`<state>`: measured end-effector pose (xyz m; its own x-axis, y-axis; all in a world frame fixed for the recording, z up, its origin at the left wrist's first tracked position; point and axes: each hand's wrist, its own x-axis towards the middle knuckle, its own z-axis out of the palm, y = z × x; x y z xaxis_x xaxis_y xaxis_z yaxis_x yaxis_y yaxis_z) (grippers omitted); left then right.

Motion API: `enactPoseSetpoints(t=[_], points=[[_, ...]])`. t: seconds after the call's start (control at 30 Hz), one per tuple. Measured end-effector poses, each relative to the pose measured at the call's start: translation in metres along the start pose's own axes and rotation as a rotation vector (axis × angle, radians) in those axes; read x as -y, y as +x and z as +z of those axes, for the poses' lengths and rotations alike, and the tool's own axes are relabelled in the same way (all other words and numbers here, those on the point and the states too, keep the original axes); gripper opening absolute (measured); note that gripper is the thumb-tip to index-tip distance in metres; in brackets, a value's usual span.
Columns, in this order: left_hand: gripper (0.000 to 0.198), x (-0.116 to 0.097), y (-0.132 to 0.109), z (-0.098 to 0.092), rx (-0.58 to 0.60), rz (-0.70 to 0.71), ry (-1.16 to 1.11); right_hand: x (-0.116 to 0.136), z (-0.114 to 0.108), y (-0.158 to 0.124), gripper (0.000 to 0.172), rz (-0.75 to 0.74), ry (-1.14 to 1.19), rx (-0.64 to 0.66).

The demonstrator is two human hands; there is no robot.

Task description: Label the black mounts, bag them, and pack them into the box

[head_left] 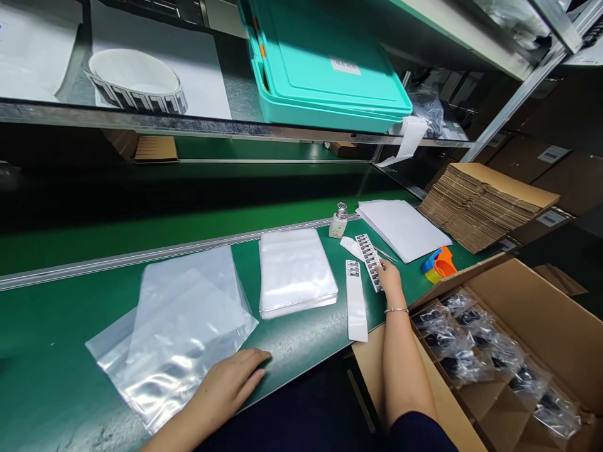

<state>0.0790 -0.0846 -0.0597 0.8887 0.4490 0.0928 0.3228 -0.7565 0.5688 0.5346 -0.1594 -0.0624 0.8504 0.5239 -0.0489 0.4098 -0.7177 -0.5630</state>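
Note:
My left hand (234, 378) lies flat near the table's front edge, fingers extended and nothing in it, beside large clear plastic bags (183, 320). On the right, my right hand (390, 280) has its fingers closed at the edge of a strip of printed labels (369, 262). A mostly bare white label strip (357, 307) lies just left of that hand and hangs slightly over the front edge. Tweezers (386, 254) rest behind the right hand. A stack of smaller clear bags (296, 273) sits in the middle.
An open carton (541, 314) with several plastic-wrapped items stands at the right. Behind are white sheets (405, 229), a small bottle (338, 223), an orange and blue tape dispenser (440, 265) and stacked cardboard (485, 201). A shelf overhead holds a teal box (330, 69) and a label roll (136, 81).

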Motion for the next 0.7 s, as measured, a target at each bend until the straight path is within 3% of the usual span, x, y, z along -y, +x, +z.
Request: enactPoseSetpoints(t=[0.27, 0.33, 0.43, 0.5, 0.57, 0.63, 0.7], points=[[0.03, 0.002, 0.002, -0.001, 0.038, -0.128, -0.197, 0.017, -0.015, -0.047, 0.049, -0.158, 0.203, -0.139], [0.029, -0.002, 0.01, -0.003, 0.041, -0.19, -0.304, 0.034, -0.014, -0.072, 0.05, -0.265, 0.4, -0.099], [0.029, -0.01, 0.028, -0.01, 0.0, -0.287, -0.577, 0.065, 0.002, -0.117, 0.043, -0.412, 0.69, 0.116], [0.042, -0.014, 0.04, -0.017, -0.111, -0.322, -0.888, 0.084, 0.021, -0.148, 0.038, -0.457, 0.741, 0.314], [0.054, -0.012, 0.049, -0.026, -0.348, -0.322, -1.191, 0.098, 0.044, -0.176, 0.037, -0.483, 0.731, 0.518], [0.052, -0.006, 0.052, -0.038, -0.625, -0.362, -1.339, 0.106, 0.066, -0.197, 0.038, -0.489, 0.697, 0.676], [0.047, 0.001, 0.048, -0.048, -0.796, -0.426, -1.36, 0.11, 0.084, -0.212, 0.04, -0.481, 0.666, 0.76]])
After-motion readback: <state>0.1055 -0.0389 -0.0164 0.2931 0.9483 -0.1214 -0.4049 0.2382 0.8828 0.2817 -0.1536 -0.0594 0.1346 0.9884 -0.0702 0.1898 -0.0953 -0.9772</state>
